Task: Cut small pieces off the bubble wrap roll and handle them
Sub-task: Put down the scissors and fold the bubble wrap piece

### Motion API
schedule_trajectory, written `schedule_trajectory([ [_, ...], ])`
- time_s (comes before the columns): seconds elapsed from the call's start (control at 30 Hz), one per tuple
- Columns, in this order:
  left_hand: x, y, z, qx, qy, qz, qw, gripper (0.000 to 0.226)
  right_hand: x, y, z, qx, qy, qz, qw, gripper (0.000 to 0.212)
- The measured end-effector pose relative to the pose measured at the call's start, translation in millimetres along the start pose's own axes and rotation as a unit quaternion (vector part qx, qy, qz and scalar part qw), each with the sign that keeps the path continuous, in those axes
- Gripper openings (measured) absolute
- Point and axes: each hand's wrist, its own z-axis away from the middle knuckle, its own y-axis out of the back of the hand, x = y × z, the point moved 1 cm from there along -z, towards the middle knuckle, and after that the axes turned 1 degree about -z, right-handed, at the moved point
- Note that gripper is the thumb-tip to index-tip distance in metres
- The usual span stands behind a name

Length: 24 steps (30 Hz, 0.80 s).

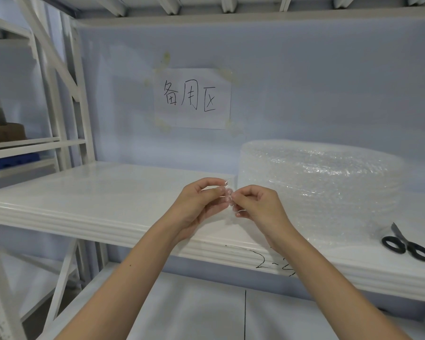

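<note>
A big roll of clear bubble wrap lies on the white shelf at the right. In front of its left edge my left hand and my right hand meet, fingertips together. Between them they pinch a small clear piece of bubble wrap, the left from the left side, the right from the right side. The piece is nearly see-through and its outline is hard to make out. Black-handled scissors lie on the shelf at the far right, apart from both hands.
A paper sign with handwritten characters is taped to the back wall. White rack posts stand at the left, with cardboard boxes on the neighbouring shelf. A lower shelf lies beneath my arms.
</note>
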Motion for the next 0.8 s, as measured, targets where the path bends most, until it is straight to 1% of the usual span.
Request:
schedule_trajectory([
  [0.13, 2.9, -1.6, 0.8, 0.002, 0.0, 0.005, 1.0, 0.015, 1.0, 0.2, -1.3, 0.02, 0.022, 0.036, 0.999, 0.011],
  [0.2, 2.8, -2.9, 1.1, -0.01, -0.005, -0.026, 1.0, 0.015, 1.4, -0.1, -1.6, 0.028, 0.032, 0.067, 0.997, 0.013],
  [0.27, 1.4, -4.4, 0.2, -0.006, -0.016, -0.061, 0.998, 0.015, 1.6, -0.4, -2.0, 0.033, 0.038, 0.086, 0.995, 0.013],
  [0.33, 0.1, -5.6, -0.9, 0.011, -0.029, -0.079, 0.996, 0.011, 1.0, -0.3, -2.0, 0.035, 0.041, 0.089, 0.995, 0.01],
  [0.43, -0.3, -5.6, -1.7, 0.022, -0.045, -0.078, 0.996, 0.007, -1.2, 0.0, -1.3, 0.033, 0.043, 0.073, 0.996, 0.008],
  [0.6, 0.7, -3.4, -3.6, 0.039, -0.062, -0.079, 0.994, 0.005, -4.3, 0.2, 3.3, -0.006, 0.025, 0.042, 0.999, 0.009],
  [0.7, 0.5, -2.5, -4.7, 0.047, -0.06, -0.08, 0.994, 0.003, -3.5, 0.4, 5.3, -0.034, 0.008, 0.047, 0.998, 0.011],
  [0.8, -0.5, -2.0, -5.7, 0.051, -0.056, -0.076, 0.994, 0.004, -2.5, -1.0, 4.2, -0.043, -0.008, 0.042, 0.998, 0.008],
])
